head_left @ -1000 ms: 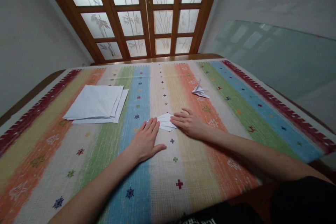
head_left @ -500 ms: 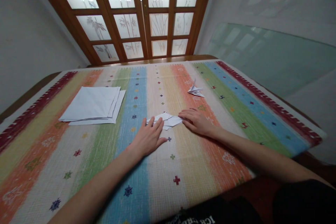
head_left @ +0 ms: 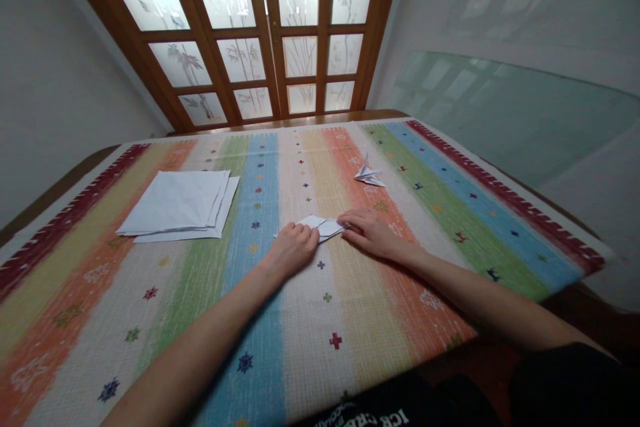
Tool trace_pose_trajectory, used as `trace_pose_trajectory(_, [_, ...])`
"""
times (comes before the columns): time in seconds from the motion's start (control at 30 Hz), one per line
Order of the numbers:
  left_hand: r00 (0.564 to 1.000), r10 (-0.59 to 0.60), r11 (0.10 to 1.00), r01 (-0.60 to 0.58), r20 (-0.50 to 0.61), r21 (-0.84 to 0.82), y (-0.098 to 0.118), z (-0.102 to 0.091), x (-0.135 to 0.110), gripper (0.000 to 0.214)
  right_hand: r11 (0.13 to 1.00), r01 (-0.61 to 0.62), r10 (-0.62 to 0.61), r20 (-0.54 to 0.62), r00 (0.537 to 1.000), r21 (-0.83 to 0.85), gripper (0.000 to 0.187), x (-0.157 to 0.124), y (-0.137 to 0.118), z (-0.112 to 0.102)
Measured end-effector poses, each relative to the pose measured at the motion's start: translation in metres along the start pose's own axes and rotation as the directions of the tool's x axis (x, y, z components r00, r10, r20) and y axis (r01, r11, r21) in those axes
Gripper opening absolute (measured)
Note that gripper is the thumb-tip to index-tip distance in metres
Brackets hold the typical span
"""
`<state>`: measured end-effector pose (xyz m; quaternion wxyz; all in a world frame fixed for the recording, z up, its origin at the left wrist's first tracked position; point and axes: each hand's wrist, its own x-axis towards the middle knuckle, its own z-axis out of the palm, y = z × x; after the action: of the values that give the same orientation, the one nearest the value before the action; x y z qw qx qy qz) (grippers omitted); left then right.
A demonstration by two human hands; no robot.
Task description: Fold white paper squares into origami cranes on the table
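A small, partly folded white paper [head_left: 320,225] lies at the middle of the striped tablecloth [head_left: 280,320]. My left hand [head_left: 293,248] rests on its left end with the fingers curled in and pinching the paper. My right hand [head_left: 367,231] lies on the cloth at the paper's right end, its fingertips pressing the paper's edge. Both forearms reach in from the near edge of the table.
A stack of white paper sheets [head_left: 180,203] lies at the back left of the cloth. A finished folded paper crane [head_left: 369,175] sits further back to the right. Wooden doors with frosted glass panes [head_left: 260,33] stand behind the table, and a glass panel [head_left: 510,113] leans at the right.
My left hand went from lying flat with stretched fingers to curled and pinching the paper's left end. The paper has opened out longer sideways. My right hand slid slightly right.
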<state>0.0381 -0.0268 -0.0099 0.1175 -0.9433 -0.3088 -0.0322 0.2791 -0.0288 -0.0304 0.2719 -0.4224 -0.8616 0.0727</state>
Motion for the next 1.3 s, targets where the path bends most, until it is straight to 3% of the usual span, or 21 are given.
trace_pose_trajectory(0.1, [0.995, -0.1, 0.988, 0.097, -0.018, -0.118, -0.007, -0.001, 0.003, 0.023, 0.996, -0.041, 0.045, -0.05, 0.998, 0.083, 0.03, 0.004, 0.0, 0.0])
trace_pose_trajectory(0.17, [0.969, -0.242, 0.929, 0.22, -0.04, -0.298, -0.015, -0.003, 0.005, 0.023, 0.997, -0.026, 0.034, -0.108, 0.994, 0.077, 0.045, 0.007, -0.002, -0.001])
trace_pose_trajectory(0.27, [0.906, -0.422, 0.711, 0.354, 0.033, -0.607, -0.032, -0.008, 0.008, 0.021, 1.0, 0.005, -0.008, -0.217, 0.976, -0.014, 0.059, 0.012, -0.007, -0.002])
trace_pose_trajectory(0.33, [0.881, -0.448, 0.555, 0.405, 0.15, -0.726, -0.043, -0.009, 0.01, 0.018, 0.993, 0.003, -0.036, -0.289, 0.957, -0.115, 0.056, 0.015, -0.012, 0.0])
trace_pose_trajectory(0.4, [0.859, -0.447, 0.482, 0.465, 0.247, -0.743, -0.05, -0.008, 0.012, 0.019, 0.977, 0.029, -0.093, -0.3, 0.949, -0.213, 0.048, 0.019, -0.016, 0.004])
trace_pose_trajectory(0.47, [0.854, -0.425, 0.525, 0.502, 0.3, -0.687, -0.053, -0.006, 0.013, 0.016, 0.955, 0.132, -0.19, -0.209, 0.959, -0.266, 0.043, 0.023, -0.018, 0.01])
trace_pose_trajectory(0.6, [0.873, -0.395, 0.743, 0.487, 0.287, -0.46, -0.046, -0.003, 0.016, 0.023, 0.914, 0.356, -0.35, 0.063, 0.935, -0.197, 0.037, 0.029, -0.022, 0.021])
trace_pose_trajectory(0.73, [0.903, -0.415, 0.878, 0.429, 0.11, -0.211, -0.039, -0.001, 0.012, 0.024, 0.924, 0.352, -0.331, 0.15, 0.932, -0.147, 0.028, 0.032, -0.029, 0.025])
trace_pose_trajectory(0.83, [0.972, -0.233, 0.952, 0.223, -0.025, -0.208, -0.04, 0.001, -0.002, 0.021, 0.9, 0.364, -0.333, 0.159, 0.929, -0.239, 0.028, 0.035, -0.037, 0.026])
trace_pose_trajectory(0.93, [0.995, -0.054, 0.951, 0.024, -0.089, -0.307, -0.041, 0.004, -0.023, 0.018, 0.809, 0.446, -0.409, 0.179, 0.895, -0.384, 0.033, 0.039, -0.043, 0.029])
trace_pose_trajectory(1.1, [0.99, -0.046, 0.945, 0.0, -0.133, -0.328, -0.04, 0.009, -0.047, 0.026, 0.664, 0.551, -0.541, 0.184, 0.82, -0.506, 0.032, 0.043, -0.043, 0.033])
trace_pose_trajectory(1.2, [0.987, -0.068, 0.951, 0.02, -0.146, -0.307, -0.041, 0.013, -0.049, 0.028, 0.701, 0.516, -0.511, 0.157, 0.845, -0.492, 0.031, 0.042, -0.041, 0.036])
trace_pose_trajectory(1.3, [0.981, -0.116, 0.934, 0.055, -0.154, -0.354, -0.042, 0.016, -0.047, 0.026, 0.802, 0.405, -0.401, 0.106, 0.91, -0.439, 0.025, 0.042, -0.041, 0.039])
